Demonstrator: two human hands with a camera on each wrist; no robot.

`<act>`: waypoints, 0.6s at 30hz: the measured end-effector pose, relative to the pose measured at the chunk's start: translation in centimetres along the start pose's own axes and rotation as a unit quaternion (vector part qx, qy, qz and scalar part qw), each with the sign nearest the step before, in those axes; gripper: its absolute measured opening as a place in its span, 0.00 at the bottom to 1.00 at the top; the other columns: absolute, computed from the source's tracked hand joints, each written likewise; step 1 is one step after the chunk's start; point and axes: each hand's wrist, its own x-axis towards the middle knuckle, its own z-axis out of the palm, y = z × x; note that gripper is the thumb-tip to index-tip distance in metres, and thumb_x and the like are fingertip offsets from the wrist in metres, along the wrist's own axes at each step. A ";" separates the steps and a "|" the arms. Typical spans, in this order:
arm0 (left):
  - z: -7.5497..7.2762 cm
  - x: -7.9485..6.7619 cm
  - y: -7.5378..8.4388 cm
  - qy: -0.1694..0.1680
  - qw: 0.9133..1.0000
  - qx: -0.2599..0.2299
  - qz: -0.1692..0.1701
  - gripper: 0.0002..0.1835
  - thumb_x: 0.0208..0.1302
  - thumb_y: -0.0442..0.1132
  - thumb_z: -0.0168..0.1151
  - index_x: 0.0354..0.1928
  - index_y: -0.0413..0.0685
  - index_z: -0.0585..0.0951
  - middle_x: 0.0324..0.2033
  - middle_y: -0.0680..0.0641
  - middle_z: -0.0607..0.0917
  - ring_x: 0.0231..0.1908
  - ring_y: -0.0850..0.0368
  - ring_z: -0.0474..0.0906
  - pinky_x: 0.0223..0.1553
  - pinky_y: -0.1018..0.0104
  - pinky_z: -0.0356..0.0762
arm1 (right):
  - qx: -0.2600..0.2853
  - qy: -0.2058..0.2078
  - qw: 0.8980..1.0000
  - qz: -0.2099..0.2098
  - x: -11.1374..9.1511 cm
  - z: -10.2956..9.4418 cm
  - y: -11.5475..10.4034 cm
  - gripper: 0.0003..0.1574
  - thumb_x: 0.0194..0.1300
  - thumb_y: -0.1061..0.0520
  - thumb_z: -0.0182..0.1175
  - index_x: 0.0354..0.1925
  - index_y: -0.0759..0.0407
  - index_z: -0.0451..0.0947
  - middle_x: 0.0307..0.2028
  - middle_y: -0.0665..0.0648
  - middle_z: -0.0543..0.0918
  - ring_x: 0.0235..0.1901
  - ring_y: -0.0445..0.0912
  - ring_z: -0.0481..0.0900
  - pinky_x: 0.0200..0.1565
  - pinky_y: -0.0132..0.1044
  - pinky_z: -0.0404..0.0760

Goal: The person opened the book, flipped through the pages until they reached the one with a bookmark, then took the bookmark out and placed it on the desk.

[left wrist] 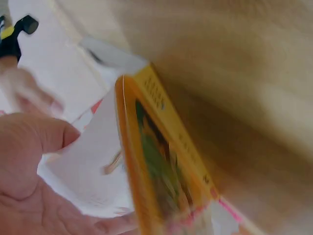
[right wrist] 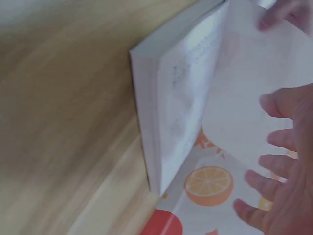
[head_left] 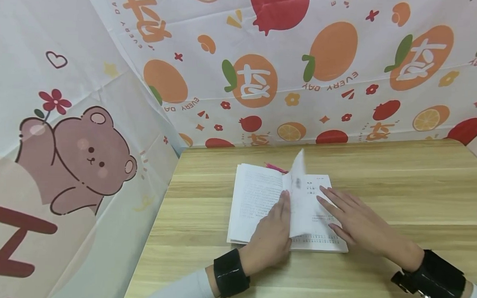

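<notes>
An open book (head_left: 256,198) with printed white pages lies on the table. One loose leaf (head_left: 298,203) stands upright near its middle, curving over the right-hand page. My left hand (head_left: 273,231) is at the inner part of the left-hand page, fingers extended along the raised leaf. The left wrist view shows the yellow spine and illustrated cover (left wrist: 161,161), with the left thumb (left wrist: 61,134) over the white page. Over the right-hand page is my right hand (head_left: 356,223), fingers spread and nothing held. In the right wrist view its fingers (right wrist: 281,161) appear apart from the book block.
A thin pink item (head_left: 276,167) sits at the book's far edge. The wood-grain table (head_left: 197,209) extends to both sides. A fruit-printed cloth (head_left: 242,35) hangs behind it, and a bear-printed cloth (head_left: 92,152) hangs at the left. Both wrists wear black bands.
</notes>
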 end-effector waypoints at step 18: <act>0.2 -1.0 -3.4 -0.039 0.979 0.172 0.102 0.32 0.54 0.35 0.56 0.63 0.60 0.65 0.67 0.46 0.60 0.64 0.44 0.49 0.56 0.43 0.64 | 0.074 -0.135 0.987 0.034 -1.9 1.6 -0.3 0.43 0.48 0.38 0.63 0.57 0.58 0.70 0.61 0.61 0.69 0.59 0.51 0.63 0.55 0.59 0.67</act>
